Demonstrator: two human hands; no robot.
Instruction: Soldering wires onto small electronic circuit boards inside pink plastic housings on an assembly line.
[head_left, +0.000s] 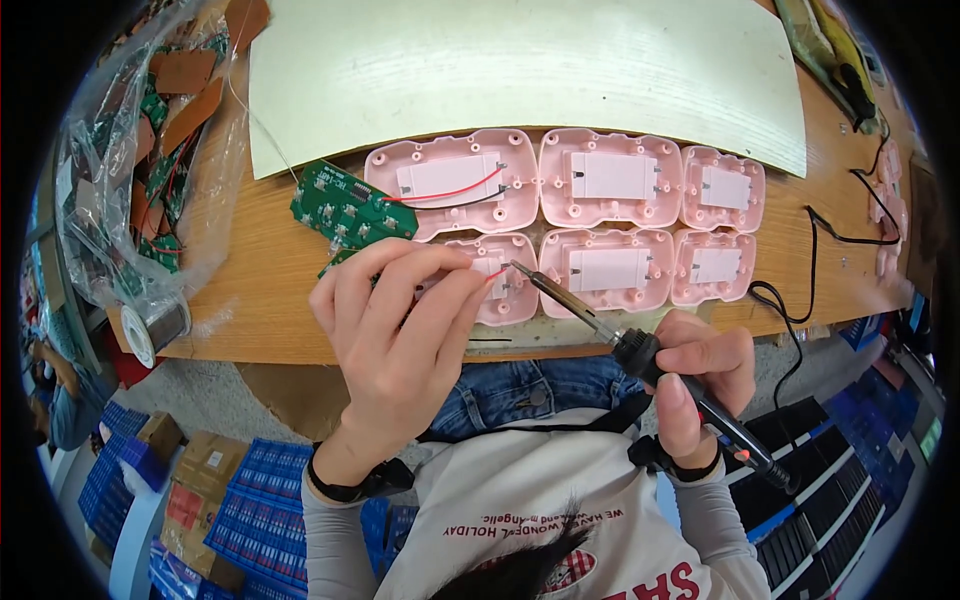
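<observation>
My right hand (700, 375) is wrapped round the black handle of a soldering iron (640, 350). The iron's tip meets a metal contact in the near-left pink plastic shell (515, 300). Pinched in my left hand (395, 330) is a red wire (495, 275), its end at that same contact; the hand covers much of this shell. Behind it, a green circuit board (345, 210) leans on the far-left pink shell (450, 215), joined to its contacts by a red and a black wire. Part of another green board shows beside my left hand.
Several more pink shells (610, 265) stand in two rows to the right. A solder spool (155, 330) is at the table's left edge, near a clear bag of circuit boards (165, 130). A pale board (520, 70) lies behind. The black cord (810, 260) loops at the right.
</observation>
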